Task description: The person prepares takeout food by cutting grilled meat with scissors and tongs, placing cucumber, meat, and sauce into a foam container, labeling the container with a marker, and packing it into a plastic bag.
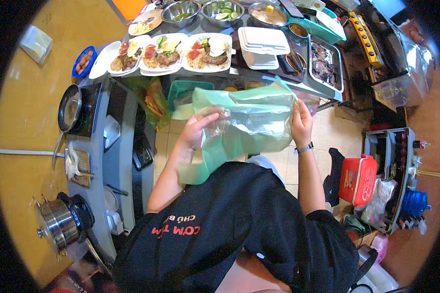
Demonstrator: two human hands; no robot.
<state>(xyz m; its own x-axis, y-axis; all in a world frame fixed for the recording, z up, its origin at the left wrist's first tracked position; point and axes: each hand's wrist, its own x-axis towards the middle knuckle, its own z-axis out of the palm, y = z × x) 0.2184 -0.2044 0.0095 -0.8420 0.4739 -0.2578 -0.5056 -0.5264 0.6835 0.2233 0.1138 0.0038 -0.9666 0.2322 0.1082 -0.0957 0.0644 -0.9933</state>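
Both my hands hold a thin green plastic bag (249, 121) spread out in front of my body. My left hand (200, 128) grips the bag's left side, with the thumb lying on top of the film. At the bag's upper right edge, the fingers of my right hand (301, 119) pinch the film. Beyond it, open foam food boxes (209, 51) with noodles, meat, egg and sliced tomato stand in a row on the counter. A shut white foam box (262, 40) lies to their right, stacked on another.
Steel bowls (223, 13) line the back of the counter. A metal tray of grilled meat (324, 62) is at the right. On my left are a frying pan (69, 108) and a steel pot (55, 225). A red cooler box (358, 181) stands low on the right.
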